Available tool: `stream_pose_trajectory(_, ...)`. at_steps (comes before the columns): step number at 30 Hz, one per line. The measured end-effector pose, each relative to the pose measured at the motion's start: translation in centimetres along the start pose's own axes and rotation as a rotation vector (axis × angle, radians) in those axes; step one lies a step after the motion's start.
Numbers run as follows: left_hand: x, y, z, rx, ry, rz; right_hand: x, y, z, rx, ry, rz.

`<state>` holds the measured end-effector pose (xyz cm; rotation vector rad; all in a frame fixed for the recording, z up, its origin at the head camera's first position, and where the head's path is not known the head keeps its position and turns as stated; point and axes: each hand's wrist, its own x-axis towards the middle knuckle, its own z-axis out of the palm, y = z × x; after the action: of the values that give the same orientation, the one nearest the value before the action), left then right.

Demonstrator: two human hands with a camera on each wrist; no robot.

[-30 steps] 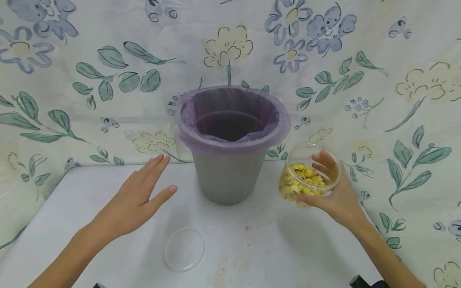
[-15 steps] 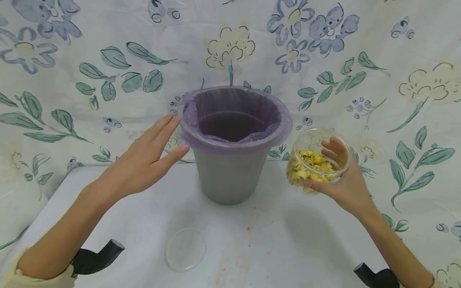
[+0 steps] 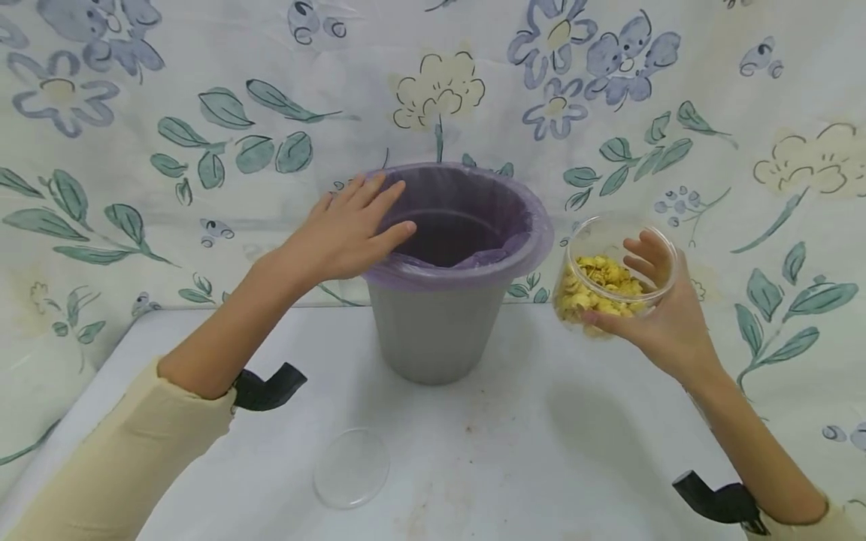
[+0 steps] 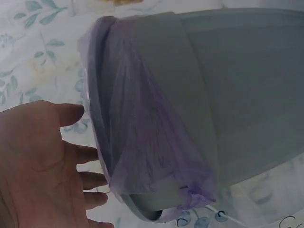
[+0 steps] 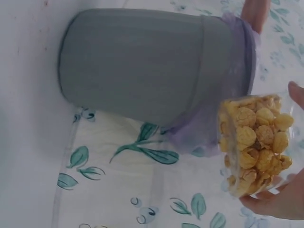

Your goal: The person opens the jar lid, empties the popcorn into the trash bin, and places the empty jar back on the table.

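Note:
A grey trash bin lined with a purple plastic bag stands at the back of the white table. My left hand, fingers spread, hovers at the bin's left rim; whether it touches the bag is unclear. In the left wrist view its fingertips lie close to the rim. To the right of the bin, my right hand grips a clear plastic jar raised above the table. The jar has no lid on and tilts slightly. Yellow popcorn fills its lower part.
A clear round lid lies flat on the white table, in front of the bin. Small brown crumbs and smears mark the table near it. A flower-patterned cloth hangs right behind the bin.
My left hand has risen and moved right, from over the table to the bin's rim. My right hand has lifted the popcorn jar higher and slightly to the right. The lid stays put.

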<state>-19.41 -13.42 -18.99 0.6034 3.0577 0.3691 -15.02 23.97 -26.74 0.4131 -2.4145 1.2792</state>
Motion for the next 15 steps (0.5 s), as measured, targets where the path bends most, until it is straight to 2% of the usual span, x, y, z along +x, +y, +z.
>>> stream_pose_trajectory(3, 1.1, 0.1, 0.1, 0.046, -0.060, -0.043, 0.6, -0.1, -0.2, -0.015, 0.012, -0.012)
stream_pose_trajectory(7, 1.5, -0.8, 0.3, 0.070, -0.110, -0.089, 1.6, -0.4, -0.6, -0.024, 0.019, -0.030)
stream_pose_trajectory(15, 1.4, -3.1, 0.8, 0.027, -0.123, -0.131, 3.9, -1.1, -1.1, -0.089, 0.043, -0.043)
